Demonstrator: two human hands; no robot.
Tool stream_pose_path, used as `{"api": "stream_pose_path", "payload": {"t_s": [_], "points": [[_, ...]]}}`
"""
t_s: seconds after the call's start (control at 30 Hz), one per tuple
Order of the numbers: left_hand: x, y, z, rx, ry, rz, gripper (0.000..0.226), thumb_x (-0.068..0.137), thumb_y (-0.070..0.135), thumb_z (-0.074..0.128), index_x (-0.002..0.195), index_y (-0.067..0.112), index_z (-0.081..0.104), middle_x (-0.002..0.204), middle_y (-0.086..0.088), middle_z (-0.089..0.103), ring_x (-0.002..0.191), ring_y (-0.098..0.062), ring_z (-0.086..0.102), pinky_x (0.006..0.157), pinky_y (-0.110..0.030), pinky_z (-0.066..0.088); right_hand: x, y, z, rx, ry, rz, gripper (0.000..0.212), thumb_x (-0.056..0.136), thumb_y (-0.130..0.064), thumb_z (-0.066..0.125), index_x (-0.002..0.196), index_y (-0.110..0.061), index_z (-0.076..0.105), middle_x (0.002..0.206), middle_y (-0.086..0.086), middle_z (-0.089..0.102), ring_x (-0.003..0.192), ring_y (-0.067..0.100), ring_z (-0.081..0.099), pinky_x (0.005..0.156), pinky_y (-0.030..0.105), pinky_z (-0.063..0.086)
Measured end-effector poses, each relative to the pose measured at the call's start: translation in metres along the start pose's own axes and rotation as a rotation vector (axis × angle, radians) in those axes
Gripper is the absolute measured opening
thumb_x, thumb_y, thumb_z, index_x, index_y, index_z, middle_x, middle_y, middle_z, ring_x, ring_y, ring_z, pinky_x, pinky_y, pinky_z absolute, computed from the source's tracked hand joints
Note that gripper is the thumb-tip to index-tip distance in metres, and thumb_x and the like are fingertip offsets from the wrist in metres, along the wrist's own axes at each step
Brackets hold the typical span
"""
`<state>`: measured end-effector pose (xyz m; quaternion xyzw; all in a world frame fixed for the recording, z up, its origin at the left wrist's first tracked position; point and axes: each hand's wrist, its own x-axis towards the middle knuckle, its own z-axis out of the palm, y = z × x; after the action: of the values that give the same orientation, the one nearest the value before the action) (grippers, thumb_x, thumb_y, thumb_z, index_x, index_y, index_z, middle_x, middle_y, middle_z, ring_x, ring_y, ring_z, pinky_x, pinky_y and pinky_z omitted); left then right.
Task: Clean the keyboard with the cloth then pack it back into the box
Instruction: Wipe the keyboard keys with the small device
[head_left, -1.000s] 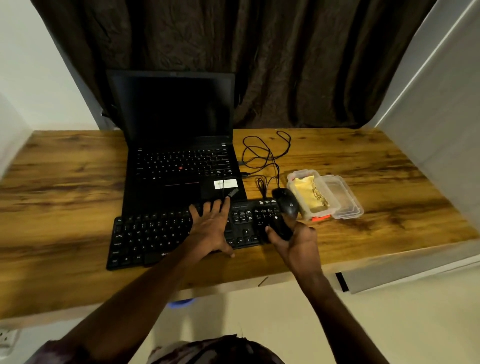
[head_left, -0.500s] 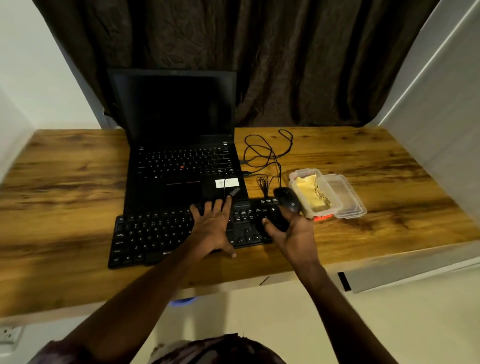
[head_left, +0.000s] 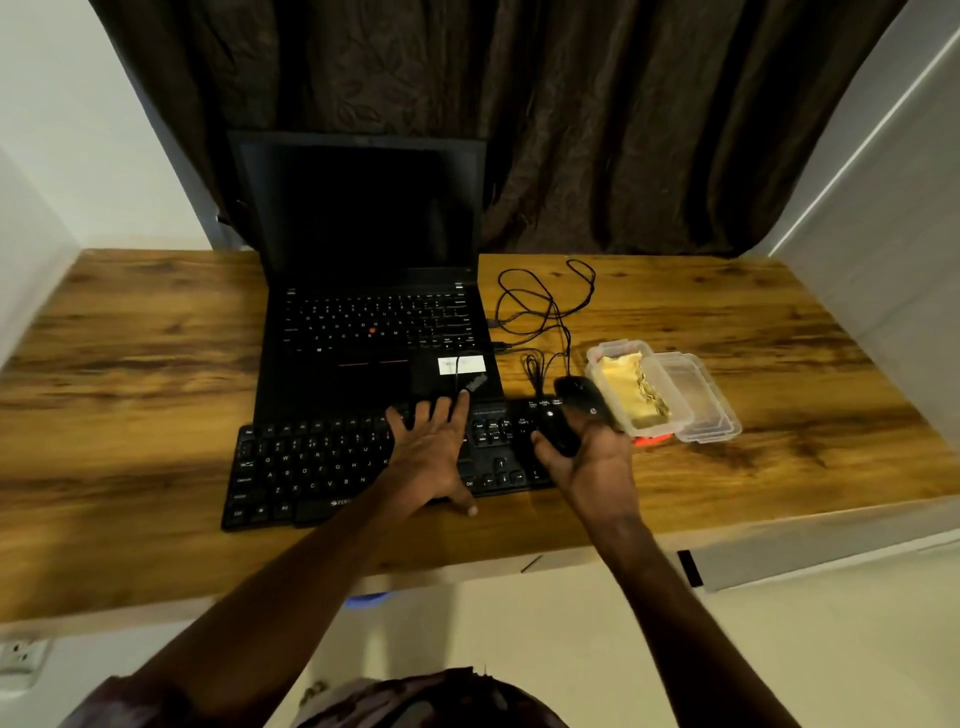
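Looking down over the person's arms, the black keyboard (head_left: 311, 467) lies along the front of the desk (head_left: 130, 364). Its near edge is close to the desk's front edge, and its far edge butts against the front of an open laptop (head_left: 374, 291).

The left hand (head_left: 431, 452) lies flat on the keys right of centre, fingers spread, thumb over the near edge. The right hand (head_left: 592, 462) curls round a black mouse (head_left: 576, 405) at the keyboard's right end. The mouse cable (head_left: 545, 306) loops loosely behind it, beside the laptop.

Just right of the mouse sits a clear plastic box (head_left: 597, 364) with the yellow cloth (head_left: 628, 379) inside, its lid (head_left: 696, 405) alongside.

Bare wood runs wide to the left of the laptop and keyboard, and again beyond the lid towards the right edge. White walls close both ends, with a dark curtain (head_left: 519, 104) behind.
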<state>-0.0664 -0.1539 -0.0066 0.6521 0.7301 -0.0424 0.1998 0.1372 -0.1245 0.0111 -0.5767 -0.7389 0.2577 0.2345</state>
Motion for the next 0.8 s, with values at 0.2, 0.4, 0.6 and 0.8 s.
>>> {"api": "stream_pose_path", "payload": {"t_s": [0.2,0.4,0.6,0.8], "points": [[0.001,-0.001,0.001,-0.019,0.008,-0.003,0.154,0.047,0.062,0.088,0.156,0.022,-0.014,0.156,-0.003,0.018,0.143,-0.029,0.016,0.113,-0.066,0.004,0.003,0.005,-0.015,0.119,0.07,0.026,0.04,0.085,-0.031,0.074,0.122,-0.019,0.064,0.114,-0.006,0.068,0.101,0.0,0.063,0.083,0.005,0.046],[0.0,-0.001,0.0,-0.024,0.014,0.001,0.156,0.046,0.063,0.088,0.156,0.021,-0.014,0.155,-0.003,0.019,0.142,-0.028,0.018,0.113,-0.066,0.003,0.007,0.031,-0.032,-0.001,0.113,-0.008,0.047,0.089,-0.037,0.069,0.131,-0.021,0.057,0.118,0.011,0.069,0.111,0.031,0.063,0.091,0.042,0.056],[-0.001,-0.001,0.0,-0.037,0.014,0.001,0.154,0.048,0.061,0.088,0.156,0.021,-0.015,0.157,-0.004,0.017,0.144,-0.03,0.015,0.114,-0.066,0.0,0.012,0.018,-0.027,-0.012,-0.031,0.028,0.058,0.079,-0.056,0.069,0.13,-0.03,0.058,0.121,-0.001,0.062,0.119,0.024,0.052,0.102,0.035,0.047],[-0.001,0.0,-0.001,-0.031,0.004,-0.005,0.153,0.049,0.061,0.088,0.155,0.021,-0.014,0.157,-0.004,0.017,0.145,-0.03,0.015,0.113,-0.067,0.001,0.026,-0.005,-0.013,0.103,0.032,0.034,0.038,0.083,-0.037,0.076,0.116,-0.022,0.067,0.102,-0.002,0.074,0.094,0.015,0.069,0.084,0.038,0.06]]}}
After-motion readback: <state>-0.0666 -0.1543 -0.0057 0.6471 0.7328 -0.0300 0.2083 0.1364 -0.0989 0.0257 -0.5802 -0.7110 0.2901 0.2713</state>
